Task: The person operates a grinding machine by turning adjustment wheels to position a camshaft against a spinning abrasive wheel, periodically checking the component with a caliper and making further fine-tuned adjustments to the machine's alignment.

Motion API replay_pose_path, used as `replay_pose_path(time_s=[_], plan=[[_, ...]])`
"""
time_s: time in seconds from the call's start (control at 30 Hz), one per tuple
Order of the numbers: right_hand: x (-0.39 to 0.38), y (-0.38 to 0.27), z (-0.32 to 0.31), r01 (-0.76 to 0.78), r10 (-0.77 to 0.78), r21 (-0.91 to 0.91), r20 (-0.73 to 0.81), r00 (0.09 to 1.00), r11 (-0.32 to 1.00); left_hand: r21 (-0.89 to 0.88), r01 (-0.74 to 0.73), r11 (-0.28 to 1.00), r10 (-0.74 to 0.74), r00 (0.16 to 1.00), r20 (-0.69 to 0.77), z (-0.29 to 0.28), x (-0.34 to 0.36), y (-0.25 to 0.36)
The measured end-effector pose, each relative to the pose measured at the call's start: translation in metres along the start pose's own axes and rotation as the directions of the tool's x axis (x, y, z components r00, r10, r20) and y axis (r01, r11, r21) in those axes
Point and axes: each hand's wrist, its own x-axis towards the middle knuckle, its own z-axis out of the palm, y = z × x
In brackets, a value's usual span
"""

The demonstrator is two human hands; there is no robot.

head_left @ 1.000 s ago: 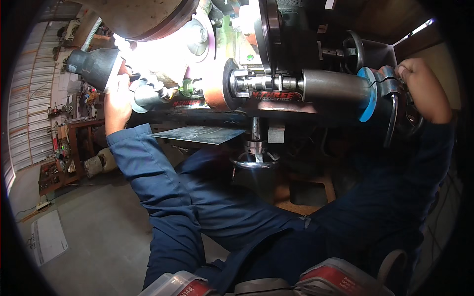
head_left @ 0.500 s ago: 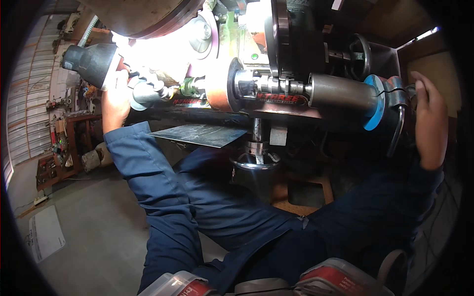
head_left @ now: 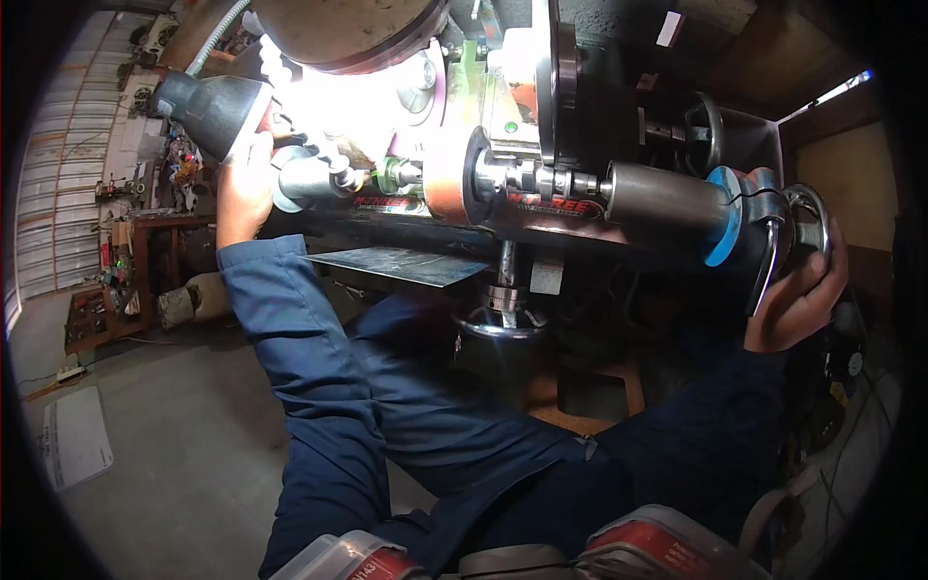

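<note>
My left hand (head_left: 246, 193) is raised at the left end of the machine, beside a grey cylindrical fitting (head_left: 295, 179) and below a dark cone-shaped lamp (head_left: 208, 111); its fingers are curled, their hold hidden. My right hand (head_left: 802, 300) grips the lower part of a chrome handwheel (head_left: 812, 217) at the right end, beside a bent steel lever (head_left: 768, 266) and a blue collar (head_left: 720, 242). Between them a shaft with lobes (head_left: 541, 182) runs horizontally from an orange-faced drum (head_left: 445, 184) to a steel sleeve (head_left: 657, 198). Bright glare washes out the area above the left hand.
A metal plate (head_left: 396, 264) juts toward me above my legs, with a second handwheel (head_left: 501, 329) beside it. Another handwheel (head_left: 713, 130) is at the back right. A large round housing (head_left: 353, 24) overhangs the top. A cluttered wooden bench (head_left: 145, 280) stands at the left.
My right hand has moved down and inward from the top right, round to the lower part of the right handwheel. My left hand stays put; the view has shifted slightly.
</note>
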Motion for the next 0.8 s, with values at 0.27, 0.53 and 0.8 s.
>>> replay_pose_path(time_s=[0.27, 0.53, 0.8], plan=[[-0.032, 0.013, 0.007, 0.289, -0.302, -0.123, -0.104, 0.948, 0.949, 0.208, -0.166, 0.964, 0.167, 0.986, 0.01, -0.001, 0.003, -0.028], [0.093, 0.009, -0.015, -0.099, 0.133, -0.095, 0.491, 0.861, 0.991, -0.293, -0.317, 0.902, -0.037, 0.619, -0.784, 0.014, -0.035, 0.007], [0.067, 0.003, -0.028, 0.284, -0.109, -0.251, 0.541, 0.834, 0.926, 0.004, -0.294, 0.956, 0.294, 0.956, 0.012, 0.108, -0.213, 0.144]])
